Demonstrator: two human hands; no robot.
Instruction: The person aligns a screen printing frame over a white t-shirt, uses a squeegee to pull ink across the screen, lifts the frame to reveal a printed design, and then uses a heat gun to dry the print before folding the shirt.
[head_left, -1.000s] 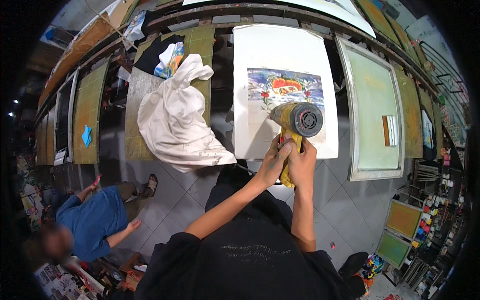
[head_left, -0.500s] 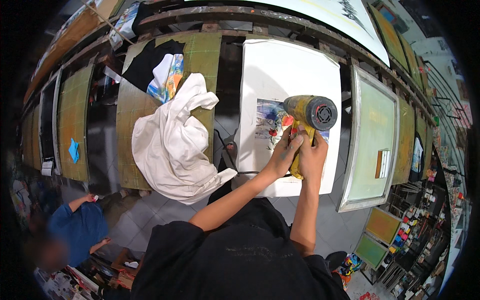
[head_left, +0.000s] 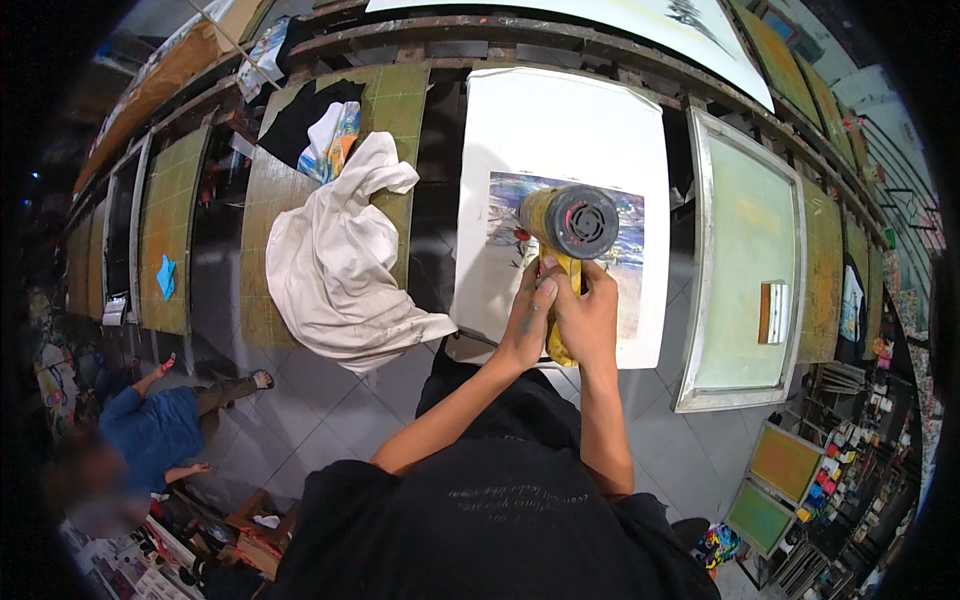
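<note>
A yellow heat gun with a black vented rear end is held over a white cloth stretched on a board. Its yellow handle is gripped by my right hand, the fingers wrapped round it. My left hand closes on the same handle from the left side, thumb beside the right hand's. Beneath the gun lies a colourful printed picture in purple, blue and sandy tones, partly covered by the gun and my hands. The gun's nozzle is hidden from this view.
To the left, a crumpled off-white cloth hangs over a greenish board, with a black printed garment behind it. A framed printing screen holding a wood-and-white block stands at right. Another person is at lower left.
The heat gun and both hands have moved left across the print, showing more of its right part. The whole view has shifted a little. The person at lower left has changed pose.
</note>
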